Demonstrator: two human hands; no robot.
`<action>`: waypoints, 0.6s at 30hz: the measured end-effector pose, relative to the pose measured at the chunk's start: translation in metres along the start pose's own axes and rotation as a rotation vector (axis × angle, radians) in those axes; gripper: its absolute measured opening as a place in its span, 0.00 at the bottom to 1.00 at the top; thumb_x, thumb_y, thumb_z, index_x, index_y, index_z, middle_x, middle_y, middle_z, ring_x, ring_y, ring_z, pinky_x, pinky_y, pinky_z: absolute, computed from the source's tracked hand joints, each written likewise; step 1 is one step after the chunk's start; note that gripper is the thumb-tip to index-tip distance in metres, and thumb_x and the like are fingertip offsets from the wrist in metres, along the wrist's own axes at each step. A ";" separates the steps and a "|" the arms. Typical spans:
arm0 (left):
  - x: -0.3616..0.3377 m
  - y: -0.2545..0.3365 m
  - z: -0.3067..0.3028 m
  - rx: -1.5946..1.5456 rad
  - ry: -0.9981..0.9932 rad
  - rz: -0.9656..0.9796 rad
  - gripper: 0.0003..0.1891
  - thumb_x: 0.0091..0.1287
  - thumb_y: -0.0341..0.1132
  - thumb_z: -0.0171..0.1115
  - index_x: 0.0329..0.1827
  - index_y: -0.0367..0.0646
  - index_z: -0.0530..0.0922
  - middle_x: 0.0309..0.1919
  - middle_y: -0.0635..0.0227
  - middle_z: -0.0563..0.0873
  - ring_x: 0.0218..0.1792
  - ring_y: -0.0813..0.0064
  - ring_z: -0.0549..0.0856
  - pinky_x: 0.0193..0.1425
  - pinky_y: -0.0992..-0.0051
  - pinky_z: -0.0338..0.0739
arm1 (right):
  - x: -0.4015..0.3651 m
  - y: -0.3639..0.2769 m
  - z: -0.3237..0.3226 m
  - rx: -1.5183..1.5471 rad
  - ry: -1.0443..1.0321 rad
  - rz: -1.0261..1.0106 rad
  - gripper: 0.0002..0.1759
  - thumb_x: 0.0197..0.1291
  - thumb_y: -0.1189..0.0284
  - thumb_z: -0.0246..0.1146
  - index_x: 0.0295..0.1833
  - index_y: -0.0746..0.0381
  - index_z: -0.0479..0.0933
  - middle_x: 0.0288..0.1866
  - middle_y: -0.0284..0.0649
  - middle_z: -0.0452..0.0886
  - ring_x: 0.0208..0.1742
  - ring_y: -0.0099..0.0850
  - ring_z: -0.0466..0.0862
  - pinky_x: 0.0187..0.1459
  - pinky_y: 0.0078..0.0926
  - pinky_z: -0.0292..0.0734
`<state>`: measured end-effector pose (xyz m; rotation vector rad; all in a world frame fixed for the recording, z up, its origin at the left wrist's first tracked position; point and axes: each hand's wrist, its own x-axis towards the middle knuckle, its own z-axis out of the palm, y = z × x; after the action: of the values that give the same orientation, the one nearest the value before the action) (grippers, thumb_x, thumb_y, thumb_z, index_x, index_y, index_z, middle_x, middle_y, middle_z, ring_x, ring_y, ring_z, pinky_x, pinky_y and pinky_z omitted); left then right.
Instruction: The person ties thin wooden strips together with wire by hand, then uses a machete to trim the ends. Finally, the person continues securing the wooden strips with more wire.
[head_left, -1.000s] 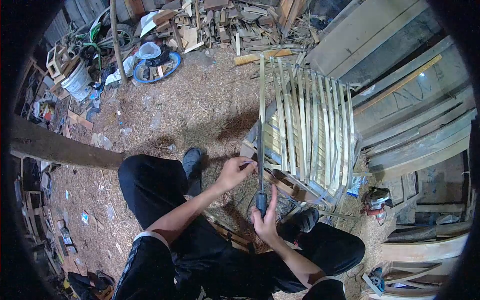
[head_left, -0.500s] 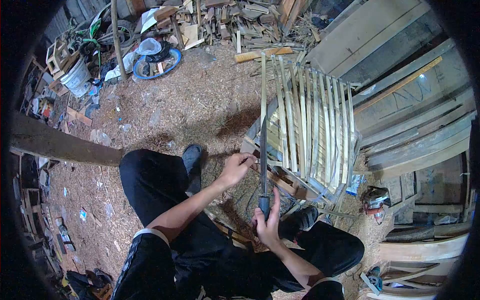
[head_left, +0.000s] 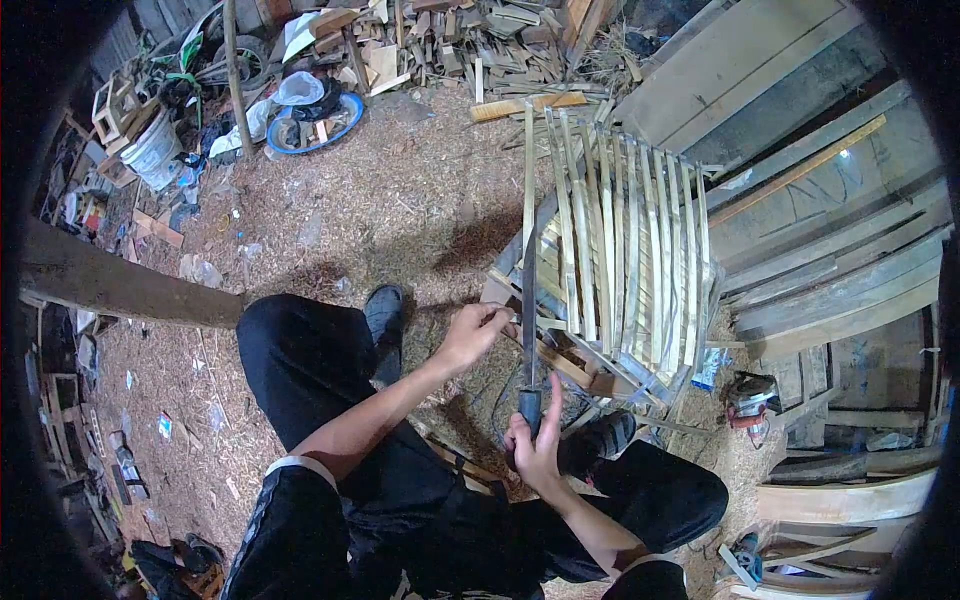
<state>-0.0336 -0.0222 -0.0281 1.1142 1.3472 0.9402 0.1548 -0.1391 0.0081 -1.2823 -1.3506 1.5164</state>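
Note:
My right hand (head_left: pixel 537 440) is wrapped round the dark handle of a long blade (head_left: pixel 529 300), its index finger stretched up beside the handle. The blade points away from me, along the left side of a slatted wooden frame (head_left: pixel 630 250). Just left of the blade, my left hand (head_left: pixel 477 338) is closed in a pinch near the frame's lower left corner. What its fingertips hold is too small to make out.
A wooden beam (head_left: pixel 130 285) juts in from the left. Scrap wood (head_left: pixel 470 50) lies piled at the back, near a blue basin (head_left: pixel 350 118) and a white bucket (head_left: pixel 155 152). Boards (head_left: pixel 840 240) lean at the right, by a power tool (head_left: pixel 750 400).
Both hands and the blade have hardly moved. The view has shifted very slightly.

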 end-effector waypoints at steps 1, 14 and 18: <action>0.000 0.003 0.000 0.042 -0.001 -0.017 0.18 0.77 0.41 0.56 0.41 0.35 0.87 0.34 0.69 0.89 0.40 0.80 0.82 0.52 0.74 0.74 | 0.000 0.001 0.001 0.001 0.000 -0.001 0.46 0.72 0.79 0.53 0.85 0.52 0.33 0.31 0.32 0.71 0.24 0.21 0.71 0.28 0.23 0.71; 0.004 -0.008 -0.001 0.023 -0.042 -0.006 0.16 0.77 0.38 0.58 0.40 0.34 0.87 0.35 0.67 0.90 0.39 0.78 0.85 0.54 0.73 0.77 | 0.000 0.005 0.005 -0.215 0.047 -0.052 0.43 0.75 0.72 0.53 0.85 0.56 0.34 0.31 0.33 0.70 0.25 0.21 0.71 0.28 0.23 0.72; 0.004 -0.007 0.000 0.051 -0.016 0.035 0.14 0.73 0.38 0.60 0.39 0.38 0.89 0.32 0.63 0.91 0.36 0.75 0.87 0.48 0.70 0.80 | 0.005 -0.003 0.010 -0.120 0.018 -0.009 0.42 0.77 0.72 0.51 0.85 0.55 0.34 0.29 0.33 0.69 0.24 0.21 0.70 0.27 0.24 0.72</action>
<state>-0.0345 -0.0197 -0.0354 1.1850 1.3490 0.9245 0.1433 -0.1369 0.0100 -1.3583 -1.4520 1.4329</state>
